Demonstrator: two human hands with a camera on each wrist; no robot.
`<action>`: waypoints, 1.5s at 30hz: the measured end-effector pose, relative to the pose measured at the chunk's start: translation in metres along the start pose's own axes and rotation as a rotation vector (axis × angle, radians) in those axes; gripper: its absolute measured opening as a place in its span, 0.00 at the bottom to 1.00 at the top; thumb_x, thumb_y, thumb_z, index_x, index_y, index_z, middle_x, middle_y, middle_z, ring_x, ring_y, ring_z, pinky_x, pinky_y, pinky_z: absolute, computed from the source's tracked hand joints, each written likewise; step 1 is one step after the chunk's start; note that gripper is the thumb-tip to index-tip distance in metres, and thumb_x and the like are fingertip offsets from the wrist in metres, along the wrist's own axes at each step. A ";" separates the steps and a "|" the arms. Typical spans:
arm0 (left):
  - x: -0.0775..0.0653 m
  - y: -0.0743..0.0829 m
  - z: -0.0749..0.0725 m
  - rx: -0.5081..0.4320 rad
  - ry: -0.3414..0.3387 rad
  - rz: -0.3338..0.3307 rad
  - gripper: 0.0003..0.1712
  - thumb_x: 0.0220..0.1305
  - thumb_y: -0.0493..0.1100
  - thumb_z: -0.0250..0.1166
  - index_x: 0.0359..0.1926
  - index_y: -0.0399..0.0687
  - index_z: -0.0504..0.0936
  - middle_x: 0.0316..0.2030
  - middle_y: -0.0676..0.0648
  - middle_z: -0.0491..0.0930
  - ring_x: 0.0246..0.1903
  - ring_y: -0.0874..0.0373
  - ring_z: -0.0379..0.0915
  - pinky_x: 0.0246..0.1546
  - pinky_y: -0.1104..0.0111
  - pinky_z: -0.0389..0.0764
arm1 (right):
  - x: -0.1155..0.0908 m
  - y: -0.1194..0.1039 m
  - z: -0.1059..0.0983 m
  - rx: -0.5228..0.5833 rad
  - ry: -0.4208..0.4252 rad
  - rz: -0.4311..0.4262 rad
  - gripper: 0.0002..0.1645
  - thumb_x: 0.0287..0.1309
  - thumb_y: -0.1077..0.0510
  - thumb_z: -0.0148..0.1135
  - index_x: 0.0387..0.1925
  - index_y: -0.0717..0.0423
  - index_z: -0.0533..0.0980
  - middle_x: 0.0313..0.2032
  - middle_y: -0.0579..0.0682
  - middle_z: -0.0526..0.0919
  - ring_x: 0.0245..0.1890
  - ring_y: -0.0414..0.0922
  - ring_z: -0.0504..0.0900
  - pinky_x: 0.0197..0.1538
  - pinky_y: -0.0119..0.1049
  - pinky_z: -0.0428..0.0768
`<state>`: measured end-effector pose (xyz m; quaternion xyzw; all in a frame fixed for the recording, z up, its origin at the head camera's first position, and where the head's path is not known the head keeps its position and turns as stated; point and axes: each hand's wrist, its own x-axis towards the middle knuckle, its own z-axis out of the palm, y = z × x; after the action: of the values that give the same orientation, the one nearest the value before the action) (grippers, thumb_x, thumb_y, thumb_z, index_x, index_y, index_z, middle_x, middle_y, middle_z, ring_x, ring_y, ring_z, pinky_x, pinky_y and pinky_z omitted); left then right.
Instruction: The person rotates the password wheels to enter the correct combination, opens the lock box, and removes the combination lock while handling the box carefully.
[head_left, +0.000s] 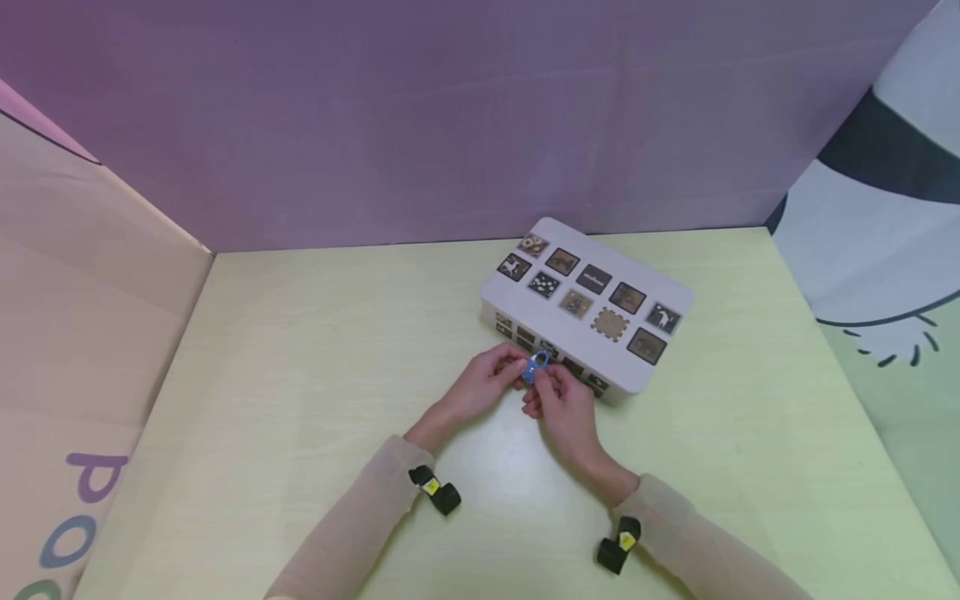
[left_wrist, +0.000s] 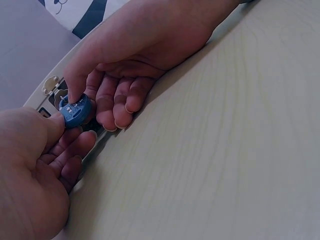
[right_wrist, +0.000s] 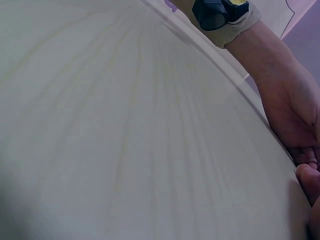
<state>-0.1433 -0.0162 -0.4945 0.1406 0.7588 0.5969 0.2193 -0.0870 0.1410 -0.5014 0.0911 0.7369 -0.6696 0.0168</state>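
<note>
A small blue combination padlock is between my two hands, close against the front of a white box with square pictures. My left hand pinches the lock from its left side with thumb and fingers. From the other side my right hand grips it, the thumb on the lock's face. In the left wrist view, number dials show on the padlock, and a metal clasp is on the box side just behind it. In the right wrist view the padlock is out of sight.
The box sits at an angle on a pale wooden table, near its back edge. A purple panel rises behind the table, with printed panels on the left and right. Both sleeves carry black wrist straps.
</note>
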 end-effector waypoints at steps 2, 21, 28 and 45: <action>0.000 0.000 0.000 0.000 -0.001 0.003 0.12 0.80 0.42 0.54 0.55 0.42 0.80 0.40 0.47 0.84 0.41 0.58 0.80 0.50 0.64 0.82 | 0.000 0.000 0.000 0.001 0.001 -0.003 0.12 0.77 0.60 0.54 0.46 0.68 0.78 0.30 0.61 0.84 0.23 0.42 0.84 0.31 0.35 0.87; 0.000 -0.001 -0.001 -0.013 -0.002 -0.005 0.12 0.80 0.43 0.54 0.54 0.42 0.80 0.40 0.45 0.84 0.41 0.56 0.80 0.51 0.63 0.82 | -0.001 0.000 -0.001 0.044 0.003 0.002 0.16 0.79 0.59 0.50 0.46 0.68 0.79 0.30 0.64 0.83 0.23 0.43 0.84 0.31 0.35 0.88; 0.000 0.000 -0.001 -0.012 -0.003 -0.001 0.12 0.80 0.42 0.54 0.54 0.43 0.80 0.40 0.45 0.84 0.41 0.56 0.80 0.50 0.63 0.82 | -0.002 -0.001 -0.003 0.053 0.009 -0.004 0.16 0.79 0.60 0.49 0.47 0.67 0.79 0.31 0.61 0.83 0.24 0.44 0.84 0.31 0.38 0.88; -0.001 0.001 -0.001 -0.014 0.006 -0.032 0.12 0.80 0.43 0.54 0.54 0.45 0.80 0.39 0.47 0.84 0.40 0.57 0.80 0.51 0.61 0.82 | -0.005 0.000 -0.006 0.077 0.015 -0.015 0.16 0.79 0.59 0.50 0.48 0.69 0.78 0.31 0.62 0.83 0.24 0.46 0.85 0.32 0.40 0.89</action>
<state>-0.1429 -0.0168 -0.4928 0.1251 0.7574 0.5990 0.2278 -0.0819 0.1469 -0.5003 0.0909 0.7115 -0.6968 0.0028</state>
